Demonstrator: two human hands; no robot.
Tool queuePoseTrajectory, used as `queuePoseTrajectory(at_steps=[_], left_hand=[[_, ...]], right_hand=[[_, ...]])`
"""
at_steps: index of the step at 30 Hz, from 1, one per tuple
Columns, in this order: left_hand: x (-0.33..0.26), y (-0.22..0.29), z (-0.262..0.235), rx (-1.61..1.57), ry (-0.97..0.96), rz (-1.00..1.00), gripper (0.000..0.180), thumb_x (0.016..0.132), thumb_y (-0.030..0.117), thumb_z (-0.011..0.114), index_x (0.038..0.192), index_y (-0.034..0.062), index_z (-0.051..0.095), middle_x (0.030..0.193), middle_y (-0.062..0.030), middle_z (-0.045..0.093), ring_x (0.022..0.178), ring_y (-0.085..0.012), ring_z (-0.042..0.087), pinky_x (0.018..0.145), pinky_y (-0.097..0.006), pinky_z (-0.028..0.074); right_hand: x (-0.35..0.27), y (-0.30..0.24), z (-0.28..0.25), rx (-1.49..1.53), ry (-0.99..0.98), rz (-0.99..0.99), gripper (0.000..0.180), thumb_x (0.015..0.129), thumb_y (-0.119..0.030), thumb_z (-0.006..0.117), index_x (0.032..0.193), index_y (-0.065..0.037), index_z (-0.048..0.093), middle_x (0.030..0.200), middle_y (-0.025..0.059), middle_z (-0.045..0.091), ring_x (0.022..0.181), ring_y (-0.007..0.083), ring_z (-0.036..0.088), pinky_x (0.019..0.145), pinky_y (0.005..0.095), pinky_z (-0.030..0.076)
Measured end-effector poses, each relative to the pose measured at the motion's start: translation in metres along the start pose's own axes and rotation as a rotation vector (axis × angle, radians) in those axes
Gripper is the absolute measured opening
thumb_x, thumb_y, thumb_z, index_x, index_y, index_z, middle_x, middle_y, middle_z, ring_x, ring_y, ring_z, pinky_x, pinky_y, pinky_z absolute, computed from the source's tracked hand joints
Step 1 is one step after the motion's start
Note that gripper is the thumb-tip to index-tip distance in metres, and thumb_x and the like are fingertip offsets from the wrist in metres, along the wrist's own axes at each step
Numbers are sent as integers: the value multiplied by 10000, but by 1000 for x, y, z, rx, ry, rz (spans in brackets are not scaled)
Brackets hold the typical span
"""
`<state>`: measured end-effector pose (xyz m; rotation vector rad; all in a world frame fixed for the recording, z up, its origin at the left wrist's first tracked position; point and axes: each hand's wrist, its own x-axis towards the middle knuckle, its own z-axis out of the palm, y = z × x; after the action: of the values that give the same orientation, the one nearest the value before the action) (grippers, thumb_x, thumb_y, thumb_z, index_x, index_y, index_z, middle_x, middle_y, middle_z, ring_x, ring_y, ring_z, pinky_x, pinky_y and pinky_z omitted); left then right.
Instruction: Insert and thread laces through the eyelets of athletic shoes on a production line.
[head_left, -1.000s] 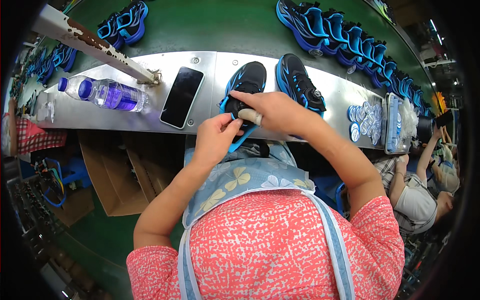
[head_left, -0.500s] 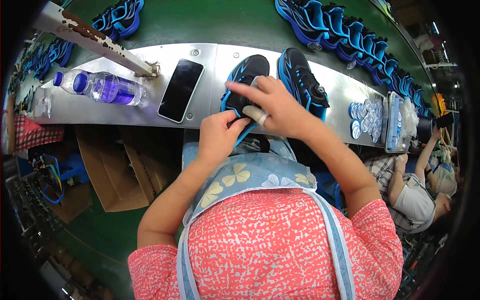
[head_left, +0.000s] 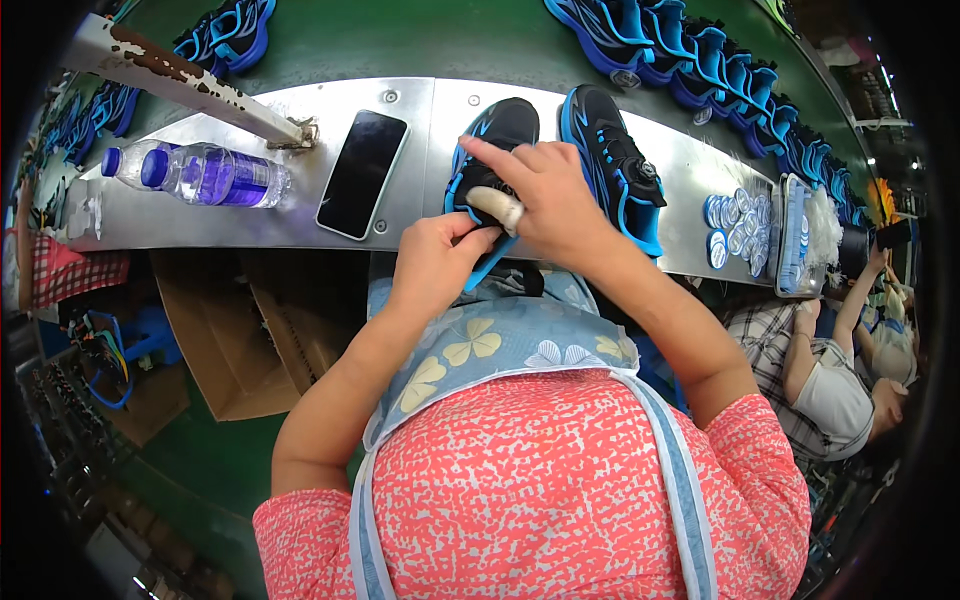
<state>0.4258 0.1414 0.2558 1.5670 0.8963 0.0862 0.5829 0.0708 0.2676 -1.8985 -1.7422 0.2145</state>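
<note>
A black sneaker with bright blue trim (head_left: 515,118) lies on the metal ledge in front of me, toe pointing away. My left hand (head_left: 437,258) pinches the blue-edged collar at its near end between thumb and fingers. Across the top of the same sneaker lies my right hand (head_left: 560,200), its index finger reaching over to the left side. Its thumb, in a pale cover, presses on the middle of the upper; the other fingertips are hidden. To the right rests the matching sneaker (head_left: 600,125), with a round dial near its heel, untouched.
Left on the ledge are a phone (head_left: 362,175) and two bottles with purple labels (head_left: 225,178), beside a rusty post (head_left: 190,80). On the right are round discs (head_left: 738,225) and a plastic tray (head_left: 793,235). Rows of sneakers (head_left: 690,50) line the green belt. Other people sit at right.
My right hand has shifted slightly, its covered thumb moving up and left over the sneaker. My left hand keeps its pinch. The matching sneaker's heel sits a little nearer and farther right.
</note>
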Motion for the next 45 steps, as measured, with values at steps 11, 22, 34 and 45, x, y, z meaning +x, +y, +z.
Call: queuePoseTrajectory(at_steps=[11, 22, 34, 45], left_hand=[[0, 2, 3, -31, 15, -28, 162, 855, 112, 618, 890, -29, 691, 762, -56, 686, 698, -62, 591, 648, -220, 457], [1, 5, -2, -27, -12, 1, 171, 868, 108, 608, 896, -44, 682, 791, -50, 686, 726, -68, 600, 673, -212, 466], [-3, -5, 0, -191, -35, -63, 194, 899, 98, 583, 1001, -44, 668, 869, -67, 685, 775, -81, 609, 693, -214, 479], [-2, -7, 3, -210, -49, -73, 211, 915, 102, 567, 1037, -47, 652, 884, -72, 686, 787, -80, 613, 694, -214, 483]], right_hand=[[-7, -4, -2, -53, 53, -103, 512, 794, -157, 636, 1295, -197, 540, 735, 43, 501, 745, 230, 481, 764, 374, 344], [-5, 4, 15, 11, 102, -99, 498, 798, -184, 647, 1286, -173, 551, 783, 61, 481, 777, 244, 465, 776, 365, 338], [-1, 2, 17, 140, 61, -69, 467, 810, -153, 643, 1270, -195, 571, 789, 86, 434, 775, 244, 418, 724, 340, 347], [-4, 4, 21, 101, 209, -34, 260, 694, -135, 702, 939, -75, 641, 778, 70, 589, 808, 273, 553, 806, 387, 384]])
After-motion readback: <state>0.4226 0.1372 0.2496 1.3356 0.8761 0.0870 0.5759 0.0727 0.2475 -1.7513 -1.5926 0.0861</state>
